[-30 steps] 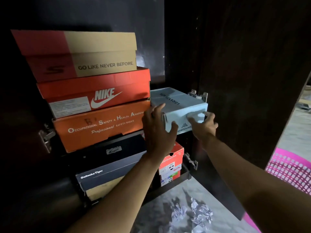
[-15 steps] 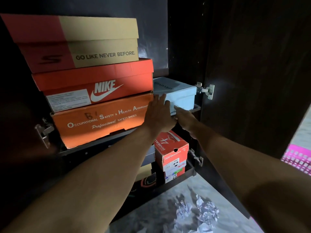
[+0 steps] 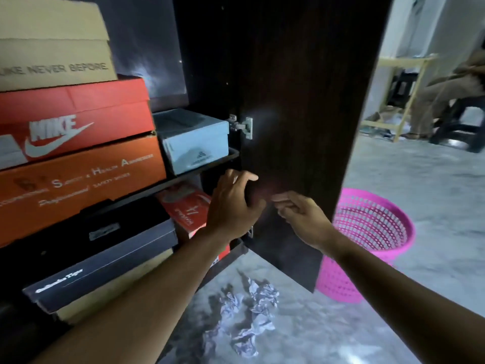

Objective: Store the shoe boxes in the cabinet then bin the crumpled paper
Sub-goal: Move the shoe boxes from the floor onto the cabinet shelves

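Observation:
A pale blue shoe box (image 3: 194, 143) stands on the upper cabinet shelf (image 3: 233, 155), right of a stack of tan (image 3: 52, 43), red Nike (image 3: 76, 119) and orange (image 3: 81, 177) boxes. Darker boxes (image 3: 105, 248) and a red one (image 3: 186, 208) fill the shelf below. My left hand (image 3: 233, 206) and my right hand (image 3: 301, 216) hang empty below the blue box, fingers loosely curled, in front of the open dark cabinet door (image 3: 296, 114). Crumpled paper (image 3: 249, 308) lies on the floor beneath them.
A pink plastic mesh bin (image 3: 367, 243) stands on the grey floor just right of the door. Farther back right, a seated person (image 3: 451, 88) is next to a pale wooden frame (image 3: 404, 93).
Both hands pushed the pale blue box onto the shelf, let it go, and have drawn back and down. The view has swung right, bringing the bin into sight.

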Tool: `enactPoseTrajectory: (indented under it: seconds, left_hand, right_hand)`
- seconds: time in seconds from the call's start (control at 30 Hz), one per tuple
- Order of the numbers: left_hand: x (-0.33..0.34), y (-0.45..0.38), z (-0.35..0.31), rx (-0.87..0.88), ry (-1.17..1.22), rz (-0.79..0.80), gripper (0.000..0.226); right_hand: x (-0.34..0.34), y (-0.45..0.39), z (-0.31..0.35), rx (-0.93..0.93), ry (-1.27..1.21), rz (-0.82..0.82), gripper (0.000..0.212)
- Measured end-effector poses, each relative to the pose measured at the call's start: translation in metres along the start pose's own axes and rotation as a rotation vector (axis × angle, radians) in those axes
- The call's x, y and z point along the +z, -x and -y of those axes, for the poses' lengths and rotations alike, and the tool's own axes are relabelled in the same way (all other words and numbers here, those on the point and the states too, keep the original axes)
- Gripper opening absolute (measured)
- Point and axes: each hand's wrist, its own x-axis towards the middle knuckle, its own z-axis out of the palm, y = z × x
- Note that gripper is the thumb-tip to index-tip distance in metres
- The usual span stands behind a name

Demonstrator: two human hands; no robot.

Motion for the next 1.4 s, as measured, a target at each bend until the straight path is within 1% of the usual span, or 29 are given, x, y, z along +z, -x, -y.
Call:
enactPoseTrajectory:
  seconds: [0.07, 0.13, 0.23, 0.3, 0.37, 0.47, 0.6, 0.67, 0.77, 0.83, 0.9, 0.97, 1.03, 1.07, 1.1, 1.2, 1.3, 1.37, 1.4]
  left_hand:
    - [0.028, 0.016, -0.017, 0.022, 0.056, 0.064, 0.045]
    - [0.063, 0.033, -0.046, 0.076, 0.112, 0.143, 0.043]
    - [0.111, 0.059, -0.090, 0.114, 0.196, 0.307, 0.045]
    - [0.147, 0.078, -0.122, 0.157, 0.256, 0.407, 0.047]
    - [0.179, 0.096, -0.145, 0.184, 0.294, 0.461, 0.045]
    - [0.232, 0.129, -0.198, 0.205, 0.375, 0.564, 0.047]
    - [0.299, 0.187, -0.281, 0.133, 0.467, 0.826, 0.039]
    - [0.328, 0.220, -0.323, 0.064, 0.506, 0.981, 0.041]
    - [0.366, 0.262, -0.373, -0.071, 0.553, 1.229, 0.055]
    - [0.388, 0.286, -0.397, -0.182, 0.593, 1.381, 0.068]
    - [0.406, 0.305, -0.415, -0.316, 0.617, 1.502, 0.080]
    - [0.424, 0.320, -0.436, -0.390, 0.645, 1.614, 0.090]
    - [0.445, 0.333, -0.456, -0.399, 0.683, 1.648, 0.097]
    - [0.453, 0.337, -0.462, -0.406, 0.699, 1.634, 0.098]
    - [0.460, 0.343, -0.468, -0.424, 0.715, 1.621, 0.098]
    - [0.484, 0.362, -0.478, -0.483, 0.792, 1.538, 0.090]
    - [0.497, 0.368, -0.477, -0.559, 0.872, 1.381, 0.086]
    - [0.497, 0.365, -0.475, -0.645, 0.904, 1.278, 0.074]
    - [0.496, 0.364, -0.470, -0.678, 0.915, 1.252, 0.068]
  right_hand:
    - [-0.026, 0.034, -0.023, 0.023, 0.036, -0.007, 0.028]
    - [-0.059, 0.075, -0.047, 0.064, 0.080, -0.054, 0.027]
    - [-0.103, 0.130, -0.089, 0.146, 0.114, -0.120, 0.026]
    - [-0.136, 0.173, -0.118, 0.221, 0.109, -0.222, 0.026]
    - [-0.161, 0.209, -0.137, 0.283, 0.118, -0.304, 0.027]
    - [-0.205, 0.277, -0.165, 0.411, 0.110, -0.472, 0.027]
    - [-0.260, 0.383, -0.211, 0.615, 0.156, -0.738, 0.023]
    - [-0.281, 0.435, -0.230, 0.734, 0.171, -0.904, 0.022]
    - [-0.304, 0.493, -0.258, 0.885, 0.211, -1.152, 0.028]
    - [-0.314, 0.519, -0.279, 0.989, 0.230, -1.267, 0.035]
    - [-0.317, 0.536, -0.297, 1.081, 0.233, -1.325, 0.049]
    - [-0.318, 0.547, -0.316, 1.108, 0.178, -1.348, 0.064]
    - [-0.318, 0.557, -0.335, 1.086, 0.104, -1.358, 0.076]
    - [-0.318, 0.560, -0.342, 1.069, 0.064, -1.381, 0.081]
    - [-0.319, 0.567, -0.347, 1.061, 0.037, -1.411, 0.081]
    - [-0.326, 0.580, -0.356, 1.068, 0.000, -1.486, 0.063]
    - [-0.330, 0.583, -0.360, 1.083, -0.012, -1.507, 0.046]
    - [-0.329, 0.580, -0.359, 1.080, -0.040, -1.524, 0.043]
    - [-0.328, 0.579, -0.358, 1.078, -0.056, -1.533, 0.043]
